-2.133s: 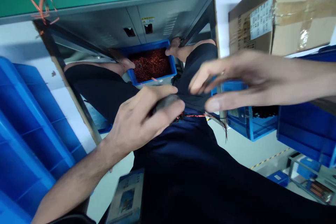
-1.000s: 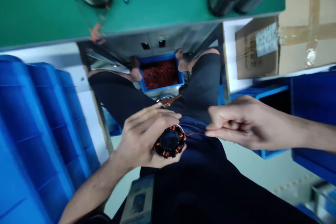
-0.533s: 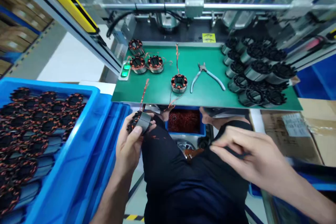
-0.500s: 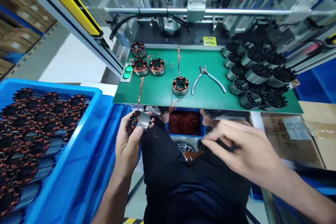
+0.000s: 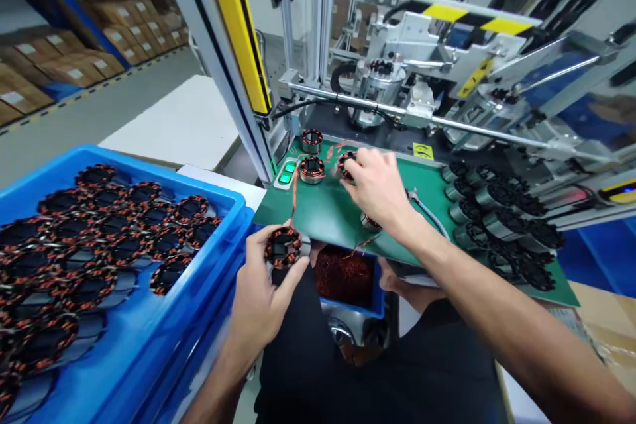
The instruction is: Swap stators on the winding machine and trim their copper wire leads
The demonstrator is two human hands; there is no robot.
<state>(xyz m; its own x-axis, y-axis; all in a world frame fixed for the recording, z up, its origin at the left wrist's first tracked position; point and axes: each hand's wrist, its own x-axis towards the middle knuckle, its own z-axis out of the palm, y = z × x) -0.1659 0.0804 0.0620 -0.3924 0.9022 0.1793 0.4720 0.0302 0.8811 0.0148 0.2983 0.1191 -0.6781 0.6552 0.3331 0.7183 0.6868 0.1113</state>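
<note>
My left hand (image 5: 261, 291) is closed round a wound stator (image 5: 283, 246) with copper coils, held just in front of the green mat's near edge; a thin copper lead rises from it. My right hand (image 5: 373, 187) reaches out over the green mat (image 5: 328, 209) with its fingers on another wound stator (image 5: 346, 164) at the back. Two more stators (image 5: 312, 168) (image 5: 311, 140) stand to the left of that one. A further stator (image 5: 370, 222) peeks out under my right wrist.
A blue crate (image 5: 163, 318) at left holds several wound stators. Several bare black stator cores (image 5: 501, 225) crowd the mat's right side. Pliers (image 5: 426, 209) lie partly behind my arm. A blue bin of copper scraps (image 5: 345, 275) sits below the mat. A winding machine (image 5: 397, 79) stands behind.
My right hand has gone from my lap up and forward onto a stator at the back of the mat. The left hand has turned its stator face-up. The view has tilted upward.
</note>
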